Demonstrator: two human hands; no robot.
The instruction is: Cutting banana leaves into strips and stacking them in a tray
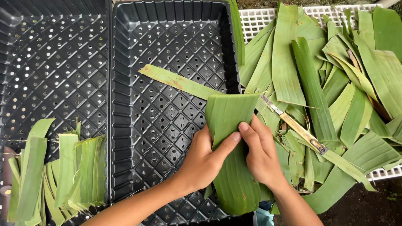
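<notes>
both hands closed around one folded leaf strip [229,146], held over the right edge of the middle black tray [167,54]. left hand [205,161] wrapped on the strip from its left side, thumb laid flat across the front, fingers hidden behind; seems done so to keep the fold pressed and not springing open. right hand [261,152] pinching the strip's right edge, fingers curled onto the fold, probably to keep the layers lined up. strip standing lengthwise away from the body, its cut top end reaching up over the tray wall, its rounded lower end hanging toward the tray's near rim.

inside the same tray, only one loose narrow leaf piece [180,81], lying slanted on the perforated floor, its right end passing behind the held strip.

left of the middle tray, touching it, a second black tray [50,62]; in its near part a row of folded leaf bundles [63,175], set side by side, likely sorted there as finished ones.

right of the middle tray, a white grid surface [259,19] loaded with a heap of long leaves [326,83], piled loosely and crossing each other. on this heap, just beside the right hand, a knife [293,125] with pale handle, lying slanted with blade toward the tray, within easy reach.
</notes>
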